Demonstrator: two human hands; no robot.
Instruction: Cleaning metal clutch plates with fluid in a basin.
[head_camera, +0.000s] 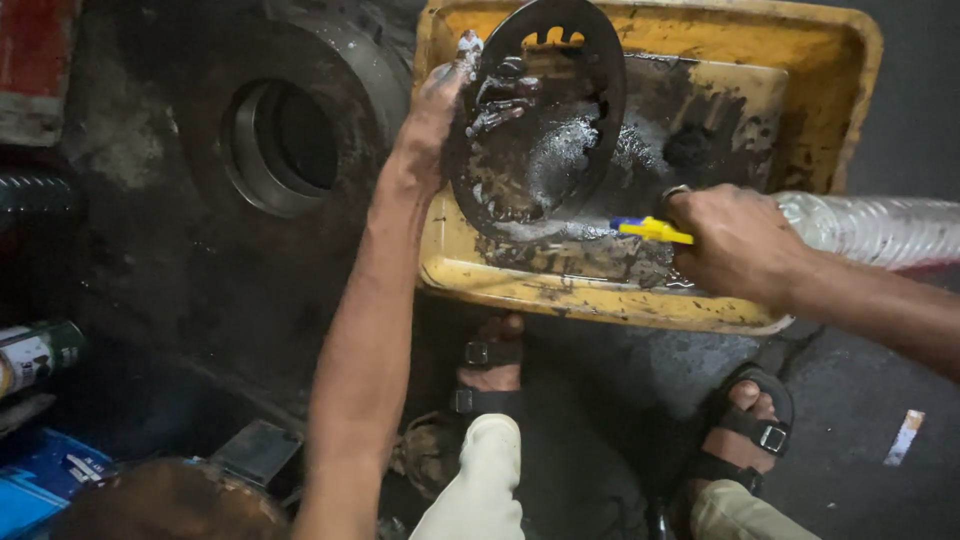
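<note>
Head view, looking down; dim light, heavy grime throughout.

Left hand raised at the left rim of a yellow plastic tray, gripping a dark round metal disc by its left edge. Disc held tilted, nearly on edge, above the tray's left half; wet and glossy with black oil. Notched cut-outs visible along top edge, yellow showing through. Fingers smeared with oil and partly merged with the disc's surface; exact finger placement hard to make out.

Right hand clenched around a clear ribbed plastic bottle, held level over the tray's front rim. Bottle body running off the right edge of frame; far end cut off. Yellow nozzle with a blue tip projecting left from the fist, pointing toward the lower part of the disc. Whether liquid is leaving the nozzle: cannot tell.

Tray floor coated in black sludge; contents beneath not distinguishable.

Left of tray: large dark machine casting with a round bore, interior in shadow. Far left: green can and blue box, both cut off by the frame edge. Bottom left: rounded brown object, blurred, unidentified.

Below tray: two feet in black sandals, light trouser legs; left foot partly hidden under the tray. Small pale scrap on the floor at right.
</note>
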